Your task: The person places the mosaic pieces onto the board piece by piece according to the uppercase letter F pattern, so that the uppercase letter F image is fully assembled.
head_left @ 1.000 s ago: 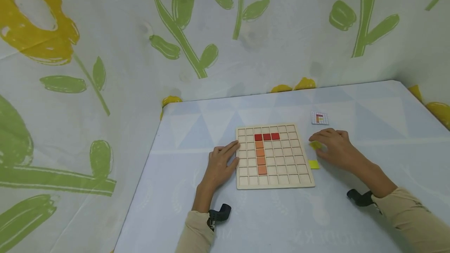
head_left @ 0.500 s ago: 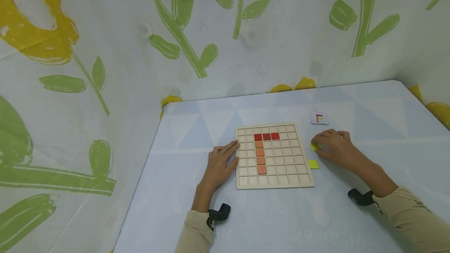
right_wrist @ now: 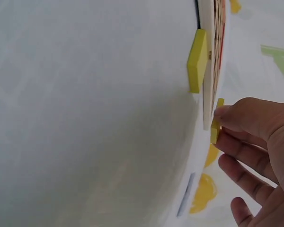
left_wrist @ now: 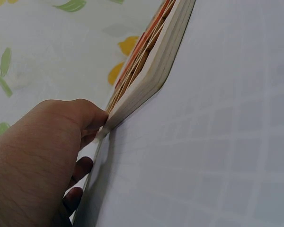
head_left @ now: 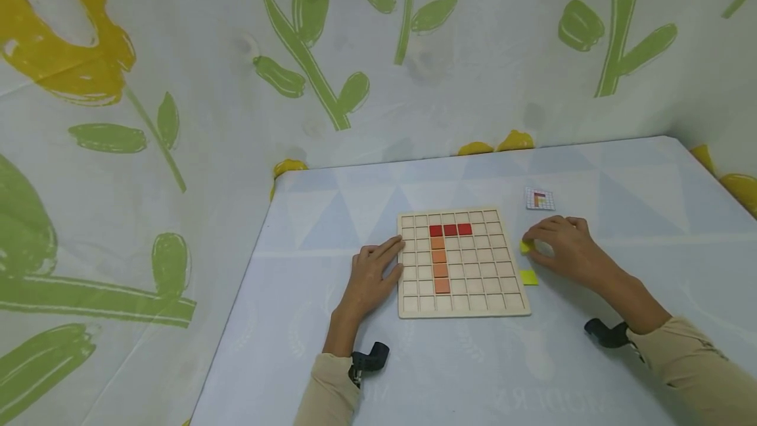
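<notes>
A square wooden grid board (head_left: 473, 281) lies on the table. Red tiles (head_left: 451, 230) form a short row on it, and a column of orange tiles (head_left: 439, 270) runs down from the row's left end. My left hand (head_left: 369, 280) rests against the board's left edge, fingertips and thumb touching it; the left wrist view shows the thumb at the board's side (left_wrist: 146, 87). Beyond the right edge, my right hand (head_left: 558, 243) pinches a yellow tile (right_wrist: 216, 126) between thumb and fingers, held up close to the board. Another yellow tile (head_left: 529, 277) lies beside that edge.
Behind the right hand lies a small card (head_left: 540, 199) printed with a coloured grid pattern. The pale table (head_left: 331, 215) meets a flower-print cloth (head_left: 207, 117) at its back and left. Both wrists wear black camera mounts (head_left: 370, 357).
The right fingers have closed on the yellow tile, lifting it from the table and bringing it slightly towards the board. The left hand and board stay where they were.
</notes>
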Available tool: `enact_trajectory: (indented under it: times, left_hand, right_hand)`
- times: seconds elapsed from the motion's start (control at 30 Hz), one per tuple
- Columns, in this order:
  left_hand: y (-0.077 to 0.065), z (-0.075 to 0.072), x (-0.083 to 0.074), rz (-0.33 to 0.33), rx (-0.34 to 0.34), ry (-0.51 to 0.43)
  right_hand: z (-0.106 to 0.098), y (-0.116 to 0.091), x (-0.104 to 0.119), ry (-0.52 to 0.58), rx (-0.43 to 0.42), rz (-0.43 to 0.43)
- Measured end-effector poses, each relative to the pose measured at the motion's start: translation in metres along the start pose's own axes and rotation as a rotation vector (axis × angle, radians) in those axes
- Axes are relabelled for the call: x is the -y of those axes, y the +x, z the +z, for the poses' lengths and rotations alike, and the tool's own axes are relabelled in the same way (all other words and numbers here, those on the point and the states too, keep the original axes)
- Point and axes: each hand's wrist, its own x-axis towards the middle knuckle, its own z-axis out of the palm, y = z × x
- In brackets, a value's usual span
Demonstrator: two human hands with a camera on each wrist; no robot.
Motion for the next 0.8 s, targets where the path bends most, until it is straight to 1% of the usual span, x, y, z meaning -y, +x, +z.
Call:
enact_trajectory:
  times: [0.17, 0.27, 0.53, 0.8]
  left_hand:
    - [0.000, 0.001, 0.001, 0.012, -0.015, 0.010]
    - [-0.001, 0.001, 0.000, 0.019, -0.028, 0.007]
    - [-0.001, 0.001, 0.000, 0.014, -0.012, 0.000]
    - [-0.001, -0.001, -0.001, 0.014, -0.010, 0.009]
  right_hand:
    - [-0.001, 0.005, 0.006, 0.028, 0.005, -0.005]
    - [-0.002, 0.008, 0.012, 0.051, 0.025, -0.008]
    - [0.000, 0.014, 0.028, 0.085, 0.061, -0.020]
    - [0.005, 0.020, 0.041, 0.106, 0.054, -0.058]
